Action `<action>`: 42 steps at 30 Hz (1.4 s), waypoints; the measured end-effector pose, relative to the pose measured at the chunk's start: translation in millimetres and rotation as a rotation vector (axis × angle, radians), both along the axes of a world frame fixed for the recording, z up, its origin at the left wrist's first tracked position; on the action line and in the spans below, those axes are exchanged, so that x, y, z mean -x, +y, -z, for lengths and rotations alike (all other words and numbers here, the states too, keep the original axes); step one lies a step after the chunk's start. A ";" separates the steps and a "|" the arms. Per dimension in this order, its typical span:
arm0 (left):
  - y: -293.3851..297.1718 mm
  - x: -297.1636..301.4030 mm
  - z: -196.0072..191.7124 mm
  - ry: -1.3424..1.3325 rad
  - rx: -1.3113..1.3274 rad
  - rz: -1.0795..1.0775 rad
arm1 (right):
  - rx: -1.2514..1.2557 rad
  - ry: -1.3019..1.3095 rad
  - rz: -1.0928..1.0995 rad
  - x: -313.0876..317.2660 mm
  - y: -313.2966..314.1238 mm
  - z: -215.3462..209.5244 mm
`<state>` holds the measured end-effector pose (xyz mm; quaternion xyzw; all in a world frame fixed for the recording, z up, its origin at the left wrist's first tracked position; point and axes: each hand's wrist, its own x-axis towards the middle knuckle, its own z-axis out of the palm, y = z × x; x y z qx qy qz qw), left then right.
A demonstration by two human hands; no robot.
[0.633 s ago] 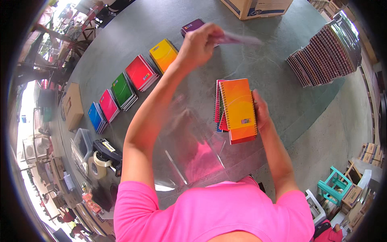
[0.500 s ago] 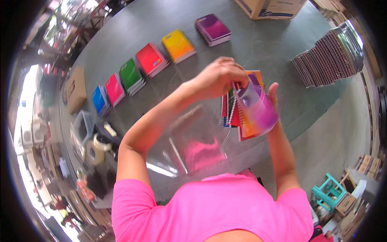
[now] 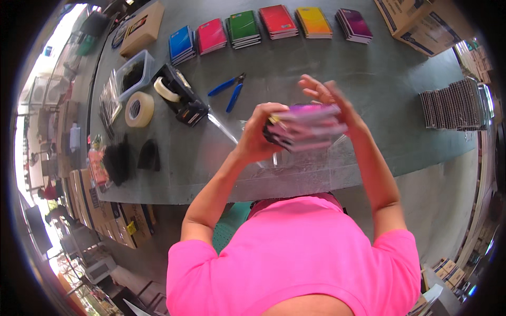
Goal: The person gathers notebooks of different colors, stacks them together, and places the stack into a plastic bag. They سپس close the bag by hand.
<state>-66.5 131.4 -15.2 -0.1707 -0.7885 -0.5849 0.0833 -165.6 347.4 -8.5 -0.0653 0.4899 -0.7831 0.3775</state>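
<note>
My left hand grips a stack of small spiral notebooks above the near part of the table. The stack is blurred by motion, with a purple cover on top and pale page edges toward me. My right hand is at the stack's right end, fingers apart and stretched out, palm toward the notebooks; whether it touches them I cannot tell. Under the hands, clear plastic lies on the tabletop. Blue-handled cutters rest beyond my left hand.
Along the far side runs a row of notebook piles, among them a green pile. A tape dispenser, tape roll and clear tub stand left. At right are a tall notebook stack and a cardboard box.
The fanned notebooks are now gathered into one stack. My left hand has moved from their top to the left end. The view has shifted, showing the cutters and tape dispenser more fully.
</note>
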 end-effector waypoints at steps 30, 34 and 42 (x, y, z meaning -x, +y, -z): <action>-82.2 -81.4 40.6 -0.509 0.803 0.075 | -0.336 0.836 0.191 -63.7 -59.2 65.6; -69.0 -62.3 12.7 -0.229 0.467 -0.206 | -0.255 0.773 0.132 -57.8 -61.9 59.9; -34.3 -30.1 92.9 -0.077 0.057 -0.190 | -0.213 0.875 0.252 -69.0 -73.1 84.9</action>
